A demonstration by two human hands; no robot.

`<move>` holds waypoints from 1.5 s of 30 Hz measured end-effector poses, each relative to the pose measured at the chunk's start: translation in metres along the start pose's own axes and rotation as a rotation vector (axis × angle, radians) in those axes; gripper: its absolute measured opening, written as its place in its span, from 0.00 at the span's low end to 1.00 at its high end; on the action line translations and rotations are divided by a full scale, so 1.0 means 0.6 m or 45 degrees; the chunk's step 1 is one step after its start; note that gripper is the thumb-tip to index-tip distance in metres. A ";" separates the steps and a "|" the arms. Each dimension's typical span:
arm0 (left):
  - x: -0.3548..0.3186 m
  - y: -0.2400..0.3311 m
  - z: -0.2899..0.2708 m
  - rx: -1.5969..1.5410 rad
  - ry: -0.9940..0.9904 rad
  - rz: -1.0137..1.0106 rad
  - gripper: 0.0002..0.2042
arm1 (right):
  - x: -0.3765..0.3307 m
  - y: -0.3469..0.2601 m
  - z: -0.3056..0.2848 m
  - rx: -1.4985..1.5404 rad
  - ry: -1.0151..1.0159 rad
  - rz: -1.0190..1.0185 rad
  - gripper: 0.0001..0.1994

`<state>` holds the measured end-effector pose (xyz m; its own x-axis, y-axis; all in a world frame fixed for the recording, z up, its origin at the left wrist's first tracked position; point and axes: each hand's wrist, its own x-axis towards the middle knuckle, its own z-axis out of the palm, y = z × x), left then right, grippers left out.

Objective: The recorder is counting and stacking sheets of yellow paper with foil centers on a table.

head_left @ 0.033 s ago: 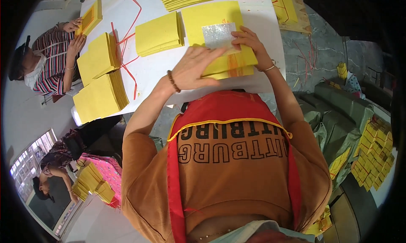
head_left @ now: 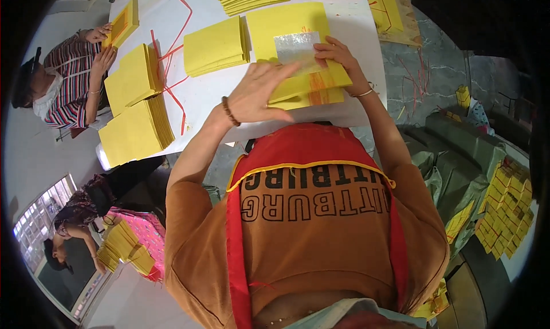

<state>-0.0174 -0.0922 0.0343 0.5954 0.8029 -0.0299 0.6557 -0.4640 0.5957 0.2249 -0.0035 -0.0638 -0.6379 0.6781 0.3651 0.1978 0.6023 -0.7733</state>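
Observation:
A yellow paper stack [head_left: 289,22] with a silver foil patch [head_left: 292,45] lies before me at the table's near edge. Its near part is lifted in a fold toward the foil, and an orange smear marks the yellow paper. My right hand [head_left: 342,59] is closed at the right side of this fold, fingertips bent over the foil; its thumb is hidden. Over the fold's left part hovers my left hand [head_left: 263,94], fingers spread and thumb apart, slightly blurred at the tips. Whether it touches the paper I cannot tell.
A yellow paper stack [head_left: 215,45] lies left of my work, with two more stacks farther left. Red strips [head_left: 166,57] cross the white table [head_left: 200,100]. At the far left a co-worker [head_left: 74,77] handles a yellow block. Tied yellow bundles [head_left: 504,208] are piled at the right.
My left hand has shifted slightly left, its fingers a little more raised. The fold's right corner sticks out slightly farther by my right hand, which has stayed in place.

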 end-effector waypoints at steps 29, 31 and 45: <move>0.014 -0.107 0.069 -0.580 0.735 -0.828 0.17 | 0.038 -0.052 0.016 0.591 0.380 0.771 0.17; 0.014 -0.116 0.072 -0.607 0.701 -0.857 0.14 | 0.045 -0.063 0.009 0.490 0.348 0.816 0.17; 0.044 -0.056 0.016 0.128 0.797 -0.662 0.25 | 0.037 -0.038 0.032 0.184 0.436 0.796 0.11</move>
<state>-0.0189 -0.0590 0.0058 -0.1458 0.9711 0.1887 0.8326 0.0174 0.5535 0.1921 -0.0104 -0.0477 -0.1639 0.9855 -0.0439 0.3339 0.0135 -0.9425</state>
